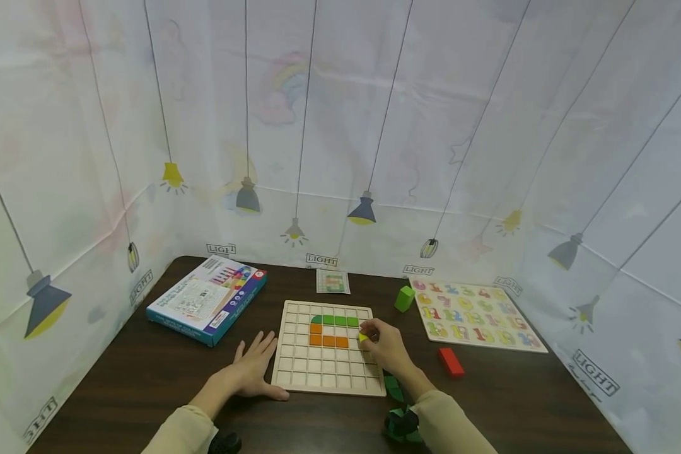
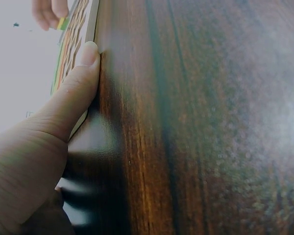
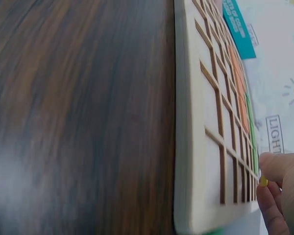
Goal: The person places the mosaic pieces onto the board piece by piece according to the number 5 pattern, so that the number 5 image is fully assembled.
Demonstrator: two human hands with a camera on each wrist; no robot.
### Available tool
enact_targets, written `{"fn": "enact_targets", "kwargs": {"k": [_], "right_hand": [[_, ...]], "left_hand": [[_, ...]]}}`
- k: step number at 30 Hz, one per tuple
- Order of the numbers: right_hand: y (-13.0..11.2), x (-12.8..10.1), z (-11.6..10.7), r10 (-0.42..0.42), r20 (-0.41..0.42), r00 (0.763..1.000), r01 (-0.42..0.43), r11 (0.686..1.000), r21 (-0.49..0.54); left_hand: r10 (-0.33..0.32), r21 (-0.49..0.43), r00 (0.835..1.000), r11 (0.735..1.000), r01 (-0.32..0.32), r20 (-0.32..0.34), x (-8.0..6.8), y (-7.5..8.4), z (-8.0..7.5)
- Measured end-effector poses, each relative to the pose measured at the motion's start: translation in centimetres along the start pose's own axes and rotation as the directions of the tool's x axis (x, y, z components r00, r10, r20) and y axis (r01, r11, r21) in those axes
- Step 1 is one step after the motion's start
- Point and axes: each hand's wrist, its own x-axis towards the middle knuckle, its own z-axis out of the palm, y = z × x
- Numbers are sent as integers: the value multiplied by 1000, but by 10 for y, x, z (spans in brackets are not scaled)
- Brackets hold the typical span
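Pale sleeves (image 1: 181, 432) are seen closest, stretched over the near edge of the tabletop (image 1: 306, 422), with dark green pieces (image 1: 394, 387) scattered beside the right forearm. Between them and the far edge, a wooden grid board (image 1: 329, 390) is laid flat, and on it a row of green squares (image 1: 339, 321) and a row of orange squares (image 1: 333, 342) are set among the thin ridges. A small yellow block (image 1: 362, 337) is pinched between the thumb and fingers of the right hand (image 1: 387, 347), at the board's right edge, just beyond and nearer than the end of the green row. Its underside is hidden, so whether it is seated in a cell cannot be told. The left hand (image 1: 253, 371) is spread wide with nothing gripped, its fingers placed by the board's left edge and its thumb touching the near edge close to the near left corner.

So small a block is probably best handled with a light fingertip pinch, its sides squared to the ridges before any downward pressure is given. The board may be nudged if it is pressed off-centre, so steady contact from the left thumb is advised. Neighbouring pieces should be cleared by the knuckles.
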Motion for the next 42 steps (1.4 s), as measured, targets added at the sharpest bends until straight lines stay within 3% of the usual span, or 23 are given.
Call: {"fn": "enact_targets", "kwargs": {"k": [12,18,35,42], "right_hand": [[-6,3,15,-65,11,998,65,998,10],[-7,2,16,-48,27,999,48,999,1],[-5,1,14,-44,54,998,46,998,-36],[-4,3,4,-33,39,999,33,999,0]], "left_hand": [[-4,-5,1000,1000,4,0,-1,0,0],[-5,-6,1000,1000,5,-4,-1,0,0],[-6,-2,1000,1000,6,18,1,0,0],[-7,2,1000,1000,7,7,2,-3,1]]}}
